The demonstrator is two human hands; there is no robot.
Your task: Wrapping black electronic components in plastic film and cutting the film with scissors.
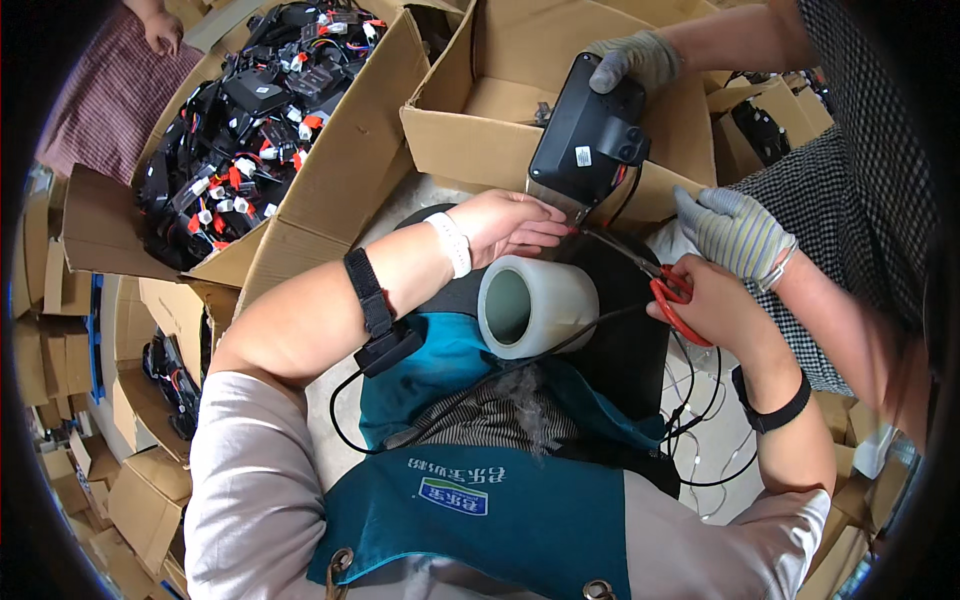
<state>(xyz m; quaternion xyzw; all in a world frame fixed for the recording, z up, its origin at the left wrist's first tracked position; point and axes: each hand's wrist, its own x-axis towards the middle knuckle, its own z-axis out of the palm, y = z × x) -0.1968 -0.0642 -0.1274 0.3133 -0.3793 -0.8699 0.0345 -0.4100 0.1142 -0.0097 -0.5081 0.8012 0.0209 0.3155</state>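
My left hand (510,225) pinches the end of a clear film strip hanging under a black flat device (590,135). My right hand (705,300) grips red-handled scissors (660,285), blades pointing at the strip just below the device. A thick roll of clear film (535,305) lies on my lap between both hands. A person opposite, wearing striped grey gloves, holds the device by its top with one gloved hand (632,58); the other gloved hand (732,232) hovers just above my right hand.
A large cardboard box (320,190) at upper left is heaped with black devices with red and white connectors. A second open cardboard box (470,140) stands behind the device. Flattened cartons lie at left, loose black cables at my right knee. Another person's hand (160,30) shows top left.
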